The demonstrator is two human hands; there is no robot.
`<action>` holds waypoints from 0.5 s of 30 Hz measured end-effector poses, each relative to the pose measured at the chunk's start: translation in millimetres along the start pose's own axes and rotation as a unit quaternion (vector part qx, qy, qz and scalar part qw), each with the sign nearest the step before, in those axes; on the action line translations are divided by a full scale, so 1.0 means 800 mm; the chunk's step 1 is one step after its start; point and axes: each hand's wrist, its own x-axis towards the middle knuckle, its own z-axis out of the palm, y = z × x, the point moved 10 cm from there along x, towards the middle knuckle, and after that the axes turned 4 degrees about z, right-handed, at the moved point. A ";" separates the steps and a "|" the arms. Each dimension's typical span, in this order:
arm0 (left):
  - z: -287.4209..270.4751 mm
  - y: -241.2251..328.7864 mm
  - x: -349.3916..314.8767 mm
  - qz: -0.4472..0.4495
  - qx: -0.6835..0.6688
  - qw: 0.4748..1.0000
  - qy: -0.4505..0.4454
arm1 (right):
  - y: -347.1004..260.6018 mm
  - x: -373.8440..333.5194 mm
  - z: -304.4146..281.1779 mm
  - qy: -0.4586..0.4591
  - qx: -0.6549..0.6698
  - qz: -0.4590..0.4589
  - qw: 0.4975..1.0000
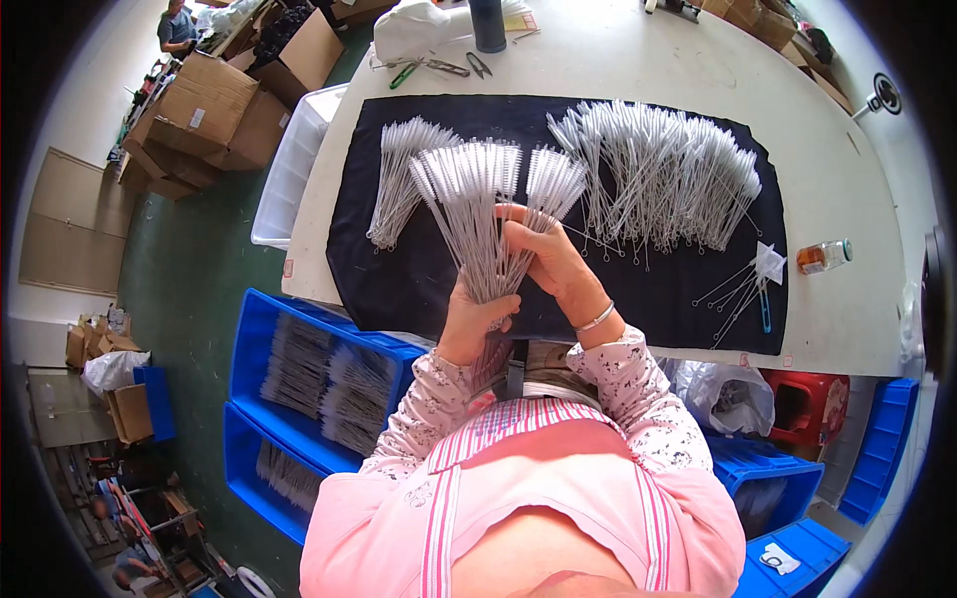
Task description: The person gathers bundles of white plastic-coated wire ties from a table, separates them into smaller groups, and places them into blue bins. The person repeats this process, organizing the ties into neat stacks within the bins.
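A fanned bunch of straw-cleaning brushes, white bristles up and thin wire stems down, is held in front of me above a black cloth. My left hand is closed around the lower stems. Higher up, my right hand has its fingers closed on the stems of a smaller cluster, split off to the right by a narrow gap. Behind the bunch lies a small pile of brushes on the left. A much larger pile spreads on the right.
On the cloth's right are a few loose brushes and a white star-shaped piece, beside a glass jar. Snips and a dark cylinder sit at the back. Blue crates of brushes stand below the table's left edge.
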 end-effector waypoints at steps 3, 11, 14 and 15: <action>0.008 0.002 -0.001 0.007 -0.003 1.000 -0.012 | -0.001 0.000 -0.006 -0.022 -0.014 0.007 1.000; 0.007 0.000 -0.002 -0.018 -0.050 0.999 -0.003 | -0.003 0.005 -0.029 -0.023 0.029 -0.038 0.999; 0.006 0.000 -0.003 -0.015 -0.041 0.999 0.005 | 0.000 0.000 -0.023 0.010 0.032 -0.026 0.999; 0.005 0.001 -0.003 -0.010 -0.032 0.999 0.007 | 0.001 0.000 -0.022 0.012 0.039 -0.023 0.999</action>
